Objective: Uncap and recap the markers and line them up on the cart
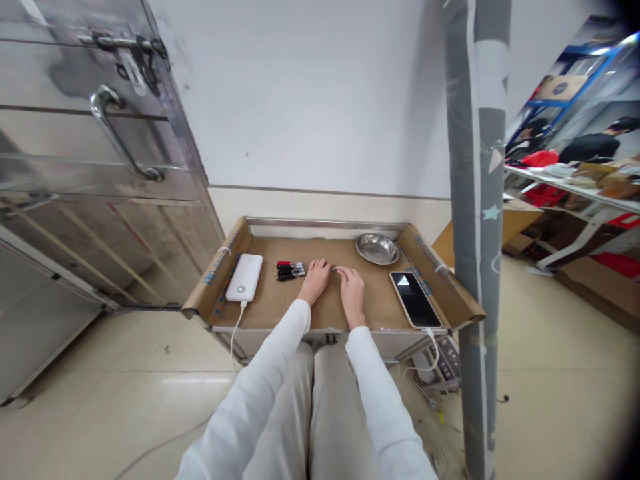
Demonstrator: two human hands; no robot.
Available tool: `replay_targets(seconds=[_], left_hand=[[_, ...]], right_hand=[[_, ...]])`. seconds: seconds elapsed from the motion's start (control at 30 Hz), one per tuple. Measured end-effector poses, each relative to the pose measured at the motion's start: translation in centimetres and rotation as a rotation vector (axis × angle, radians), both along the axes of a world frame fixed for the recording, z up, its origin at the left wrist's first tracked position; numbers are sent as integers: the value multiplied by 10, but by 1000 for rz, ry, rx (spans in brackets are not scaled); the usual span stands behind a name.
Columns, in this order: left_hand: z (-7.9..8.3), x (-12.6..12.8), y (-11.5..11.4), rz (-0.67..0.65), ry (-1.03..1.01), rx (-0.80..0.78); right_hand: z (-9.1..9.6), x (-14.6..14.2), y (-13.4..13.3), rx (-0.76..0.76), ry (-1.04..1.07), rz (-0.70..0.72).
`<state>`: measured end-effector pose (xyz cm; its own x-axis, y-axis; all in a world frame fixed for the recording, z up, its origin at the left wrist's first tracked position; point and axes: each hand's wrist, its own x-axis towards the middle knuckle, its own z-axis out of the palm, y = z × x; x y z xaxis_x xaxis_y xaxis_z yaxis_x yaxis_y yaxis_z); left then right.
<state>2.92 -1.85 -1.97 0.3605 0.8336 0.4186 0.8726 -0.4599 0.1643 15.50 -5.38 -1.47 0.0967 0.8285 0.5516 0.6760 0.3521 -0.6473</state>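
The right hand (352,288) pinched a small slender piece (335,269) just beside the left hand (315,280), whose grip could not be told; a loosened pinch risked dropping it.

A white wall (320,100) stands behind the cardboard-covered table (330,245); a metal door (70,147) is at left, a gray post (473,220) at right, and light glints on the beige floor (560,393).

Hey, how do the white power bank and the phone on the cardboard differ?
The power bank shows a white face; the phone, a mostly black one. The power bank lies left of the left hand, the phone right of the right hand. Both have a white cable at the near end.
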Motion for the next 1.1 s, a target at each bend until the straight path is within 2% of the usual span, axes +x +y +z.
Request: replay_targets(seconds=[0.1, 0.2, 0.27, 0.37, 0.43, 0.5, 0.57, 0.63, 0.73, 0.87, 1.1], left_hand=[[2, -4, -16, -18, -1, -9], [5, -7, -29, 33, -61, 11], [7, -8, -34, 62, -98, 22], [8, -9, -36, 38, -129, 29], [8, -9, -36, 30, -162, 39], [8, -10, -36, 54, -214, 48], [9, -11, -38, 122, -267, 61], [11, -13, -44, 237, -281, 85], [16, -13, -55, 443, -189, 110], [19, -12, -67, 651, -60, 37], [16, -9, -68, 756, -51, 2]], right_hand=[[1, -1, 0, -19, -11, -18], [1, -1, -2, -13, -28, -57], [1, -2, -4, -9, -46, -52], [3, -3, -8, -11, -74, -5], [8, -5, -11, -9, -71, 69], [13, -6, -15, -9, -84, 241], [18, -8, -17, -18, -133, 409], [19, -10, -18, -31, -159, 449], [13, -10, -15, -54, -168, 383], [0, -9, -10, -84, -220, 271], [-8, -7, -7, -100, -301, 138]])
